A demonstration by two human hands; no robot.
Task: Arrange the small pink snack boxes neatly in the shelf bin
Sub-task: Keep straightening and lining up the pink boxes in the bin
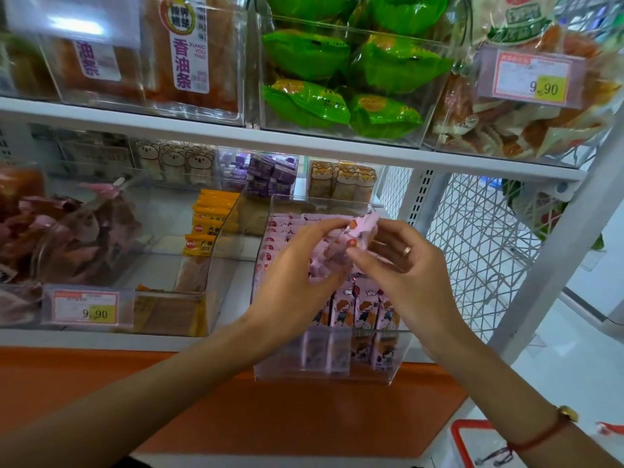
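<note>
Evidently, loose pink snack boxes (341, 244) are gripped by left hand (297, 265) and right hand (401, 265) above the clear bin (324, 373), apparently for squaring before slotting into rows.

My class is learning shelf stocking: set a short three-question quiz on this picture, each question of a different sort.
1. True or false: the left hand and right hand hold pink snack boxes above the clear bin.
2. What colour are the packets in the bin on the shelf above?
3. The price tag at lower left reads: A) 5.90 B) 9.90 C) 12.90

Key: 1 true; 2 green; 3 B
</note>
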